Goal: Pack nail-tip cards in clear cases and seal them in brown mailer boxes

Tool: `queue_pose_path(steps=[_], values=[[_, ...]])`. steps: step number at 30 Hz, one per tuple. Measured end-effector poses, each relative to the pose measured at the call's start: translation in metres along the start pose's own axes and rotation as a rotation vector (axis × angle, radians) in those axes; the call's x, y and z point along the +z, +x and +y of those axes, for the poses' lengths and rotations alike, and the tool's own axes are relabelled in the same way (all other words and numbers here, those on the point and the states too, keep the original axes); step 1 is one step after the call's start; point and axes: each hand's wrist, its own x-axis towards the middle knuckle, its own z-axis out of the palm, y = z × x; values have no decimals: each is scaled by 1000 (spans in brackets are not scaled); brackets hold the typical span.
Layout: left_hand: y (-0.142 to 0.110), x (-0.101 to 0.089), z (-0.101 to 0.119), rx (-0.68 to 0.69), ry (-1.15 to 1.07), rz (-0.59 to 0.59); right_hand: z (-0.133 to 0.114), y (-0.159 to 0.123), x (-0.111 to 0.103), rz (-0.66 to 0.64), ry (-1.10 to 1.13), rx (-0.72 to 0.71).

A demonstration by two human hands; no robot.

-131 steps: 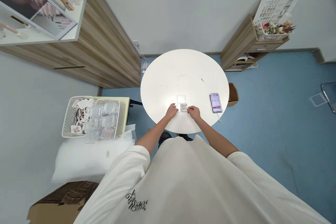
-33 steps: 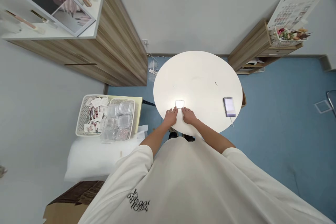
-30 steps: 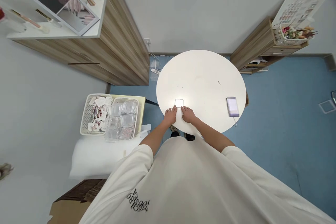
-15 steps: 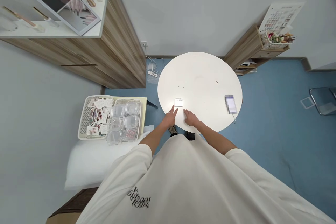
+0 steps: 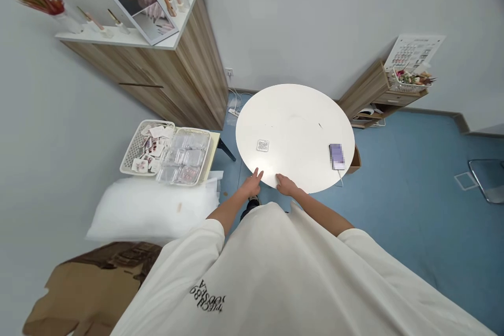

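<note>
A small clear square case [image 5: 262, 145] lies on the round white table [image 5: 291, 110], with a patterned card visible inside it. My left hand [image 5: 251, 185] rests at the table's near edge, fingers spread, holding nothing. It is the hand nearest the case, though apart from it. My right hand [image 5: 286, 185] lies flat on the near edge, also empty. A phone [image 5: 336, 156] with a blurred screen and a white cable sits at the table's right side, well away from both hands.
To the left stand a white basket [image 5: 165, 149] of nail cards and clear plastic cases, and a white padded bag [image 5: 151, 210]. A wood cabinet [image 5: 177, 73] is behind, a cardboard sheet [image 5: 90, 289] lies low left, and a small shelf [image 5: 378, 94] stands far right.
Both hands have drawn back from the clear case to the table's edge. The case stays on the table. The whole view has tilted, with the table appearing further up.
</note>
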Motion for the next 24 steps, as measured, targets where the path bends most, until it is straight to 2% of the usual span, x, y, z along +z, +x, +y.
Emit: queue_pose_path(steps=[5,7,10,16,20,24], values=[[-37,36,38,24,-83,114,26,-35,23,44,26,3],[-55,48,49,3,-108,167,24,-44,29,33,49,1],[-83,60,55,-59,-123,218,8,-54,37,-1,66,-45],[-141,64,34,-232,-123,326,-42,-59,52,-12,23,-222],[-181,65,10,-370,-150,353,-75,-60,69,-28,8,-304],[-219,69,-22,-461,-139,374,-115,-62,87,-57,1,-317]])
